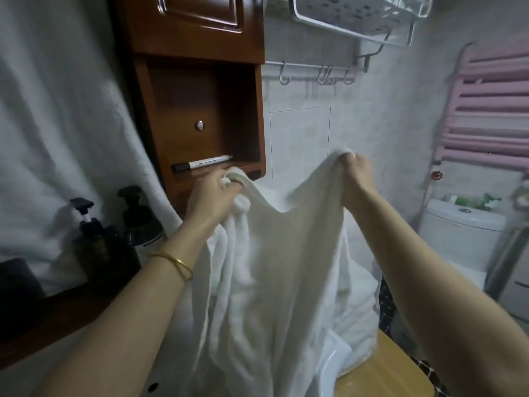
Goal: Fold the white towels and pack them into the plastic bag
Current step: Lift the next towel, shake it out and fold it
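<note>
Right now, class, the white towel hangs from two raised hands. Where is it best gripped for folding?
Its two top corners, one per hand, each from its outer side. The white towel hangs by its upper edge between left hand and right hand; the left end is bunched, so probably spread it first.

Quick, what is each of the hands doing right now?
Left hand: closed, gripping one top corner of the white towel.
Right hand: closed, pinching the towel's other top corner.
</note>
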`<state>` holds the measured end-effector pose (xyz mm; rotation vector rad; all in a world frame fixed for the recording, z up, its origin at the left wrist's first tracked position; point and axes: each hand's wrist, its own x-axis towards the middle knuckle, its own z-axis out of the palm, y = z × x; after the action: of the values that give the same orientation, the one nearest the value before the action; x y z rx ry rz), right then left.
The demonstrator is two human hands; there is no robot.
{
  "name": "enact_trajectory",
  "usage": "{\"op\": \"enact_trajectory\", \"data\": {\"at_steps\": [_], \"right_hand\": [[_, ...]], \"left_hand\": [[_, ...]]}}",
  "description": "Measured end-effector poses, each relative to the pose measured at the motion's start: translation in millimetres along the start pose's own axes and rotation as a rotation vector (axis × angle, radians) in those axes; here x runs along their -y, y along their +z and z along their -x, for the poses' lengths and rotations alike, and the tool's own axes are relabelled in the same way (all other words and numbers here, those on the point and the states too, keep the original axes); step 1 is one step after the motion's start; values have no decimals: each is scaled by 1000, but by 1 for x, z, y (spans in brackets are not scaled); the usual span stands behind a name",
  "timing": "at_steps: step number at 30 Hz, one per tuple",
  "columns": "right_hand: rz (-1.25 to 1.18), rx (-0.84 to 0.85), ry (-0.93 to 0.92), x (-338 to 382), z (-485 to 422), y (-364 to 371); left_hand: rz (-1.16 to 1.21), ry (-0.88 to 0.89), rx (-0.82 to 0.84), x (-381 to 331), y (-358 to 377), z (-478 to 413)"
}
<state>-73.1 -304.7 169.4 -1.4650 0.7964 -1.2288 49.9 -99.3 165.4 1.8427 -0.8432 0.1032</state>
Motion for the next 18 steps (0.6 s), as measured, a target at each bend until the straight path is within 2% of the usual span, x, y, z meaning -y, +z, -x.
{"op": "enact_trajectory", "data": {"at_steps": [2, 4, 7, 10, 12, 18], "right_hand": [[-89, 83, -38, 31, 14, 7], [13, 203, -105, 40, 31, 19], [164, 323, -198, 22, 45, 25], [270, 316, -284, -10, 39, 3], [427, 392, -330, -40, 36, -16], [682, 735, -47, -157, 40, -68]], "left_hand": [[176, 0, 171, -8, 13, 10], [327, 19, 299, -17, 31, 19], [329, 29, 358, -23, 56, 22], [291, -39, 240, -15, 67, 17], [268, 5, 122, -12, 70, 11], [111, 122, -109, -10, 70, -4]]}}
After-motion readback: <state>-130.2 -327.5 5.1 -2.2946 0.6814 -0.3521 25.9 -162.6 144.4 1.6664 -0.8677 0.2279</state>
